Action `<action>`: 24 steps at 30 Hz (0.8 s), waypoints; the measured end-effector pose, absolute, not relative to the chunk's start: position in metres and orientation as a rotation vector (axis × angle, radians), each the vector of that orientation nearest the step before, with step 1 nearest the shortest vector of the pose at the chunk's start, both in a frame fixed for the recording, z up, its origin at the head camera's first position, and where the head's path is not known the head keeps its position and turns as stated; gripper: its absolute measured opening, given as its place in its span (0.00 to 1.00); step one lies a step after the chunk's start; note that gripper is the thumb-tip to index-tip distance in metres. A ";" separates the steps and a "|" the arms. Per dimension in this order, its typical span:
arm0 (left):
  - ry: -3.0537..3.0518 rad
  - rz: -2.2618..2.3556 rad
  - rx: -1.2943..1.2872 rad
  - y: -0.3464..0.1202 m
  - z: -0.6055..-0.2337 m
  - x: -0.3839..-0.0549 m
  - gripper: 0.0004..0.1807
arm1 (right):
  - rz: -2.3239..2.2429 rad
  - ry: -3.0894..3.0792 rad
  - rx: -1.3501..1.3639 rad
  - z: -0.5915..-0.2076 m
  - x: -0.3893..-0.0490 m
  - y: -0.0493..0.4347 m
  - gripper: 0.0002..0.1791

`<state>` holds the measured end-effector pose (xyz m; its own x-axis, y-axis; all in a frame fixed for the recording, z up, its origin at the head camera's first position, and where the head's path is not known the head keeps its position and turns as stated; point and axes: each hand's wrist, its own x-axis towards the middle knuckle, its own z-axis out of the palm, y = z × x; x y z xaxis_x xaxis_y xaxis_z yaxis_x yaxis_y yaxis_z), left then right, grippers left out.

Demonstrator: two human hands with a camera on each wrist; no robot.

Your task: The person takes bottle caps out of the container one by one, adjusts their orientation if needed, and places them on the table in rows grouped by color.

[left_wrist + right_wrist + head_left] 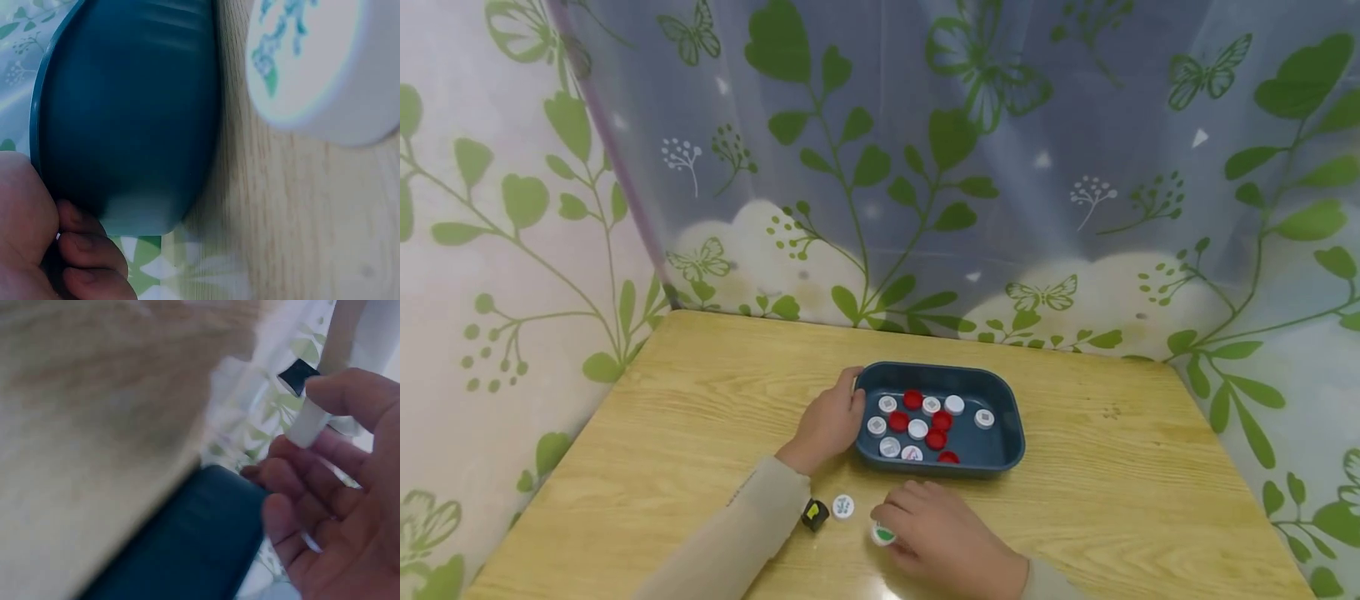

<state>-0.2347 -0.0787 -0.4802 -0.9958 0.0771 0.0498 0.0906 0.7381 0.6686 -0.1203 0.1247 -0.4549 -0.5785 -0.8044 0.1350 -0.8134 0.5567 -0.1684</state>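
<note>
My left hand (pixel 827 421) grips the left end of a dark blue rectangular tray (pixel 1017 417), thumb at the rim and fingers curled against the outside in the left wrist view. Several red and white bottle caps lie inside the tray; one white cap (pixel 984 418) sits apart toward its right. In front of the tray, my right hand (pixel 943 537) pinches a white bottle cap with a green print (pixel 882 534) between thumb and index finger. The right wrist view shows that pinched cap (pixel 307 423) edge-on. Another white cap with a bluish-green print (pixel 843 506) lies on the table between my hands.
A wood-grain table (pixel 1112 467) carries everything. Behind it and on both sides hangs a curtain (pixel 880 167) with green leaves and butterflies. A small black device with a yellow label (pixel 814 514) is at my left wrist.
</note>
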 end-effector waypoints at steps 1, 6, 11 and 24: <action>-2.913 -1.121 -0.139 -0.079 -0.481 -0.235 0.25 | 0.331 -2.758 1.397 -0.459 -0.122 0.123 0.09; -2.915 -1.122 -0.136 -0.079 -0.483 -0.235 0.25 | 0.325 -2.854 1.281 -0.471 -0.132 0.112 0.06; -2.893 -1.136 -0.149 -0.078 -0.483 -0.235 0.24 | 0.297 -2.879 1.246 -0.479 -0.140 0.103 0.07; -2.890 -1.139 -0.145 -0.077 -0.482 -0.234 0.24 | 0.311 -2.944 1.183 -0.482 -0.148 0.095 0.09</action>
<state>-0.2344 -0.0772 -0.4823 -0.9951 0.0750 0.0638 0.0983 0.7273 0.6792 -0.1480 0.0953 -0.4822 -0.7237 -0.6895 0.0291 -0.6804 0.7058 -0.1971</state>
